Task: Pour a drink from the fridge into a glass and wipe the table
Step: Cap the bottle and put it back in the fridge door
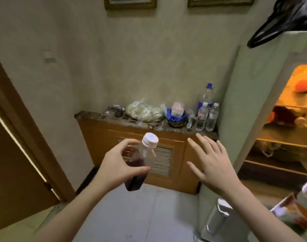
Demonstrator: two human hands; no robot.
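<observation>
**Drink bottle retrieved; fridge door open**

Head view: The left hand (117,165) grasps a clear plastic bottle (140,163) around its middle, thumb on the near side and fingers curled behind. The bottle is tilted, its white cap (150,139) uppermost and closed, with dark liquid filling roughly the lower half. It is held in the air in front of a low wooden cabinet (144,145). The right hand (213,163) is released, fingers straight and spread, grasping nothing; it hovers close to the edge of the open fridge door (236,110). The lit fridge interior (288,119) shows at the right, shelves visible. On the cabinet top stand water bottles (206,116) and a bagged item (144,111).

Step in hand: the drink is judged to be out of the fridge, with pouring and wiping not yet done. No glass or table is in view.

Next move: the free right hand is positioned to push the door closed. The bottle must then be carried to a glass and uncapped, which calls for both hands.
</observation>
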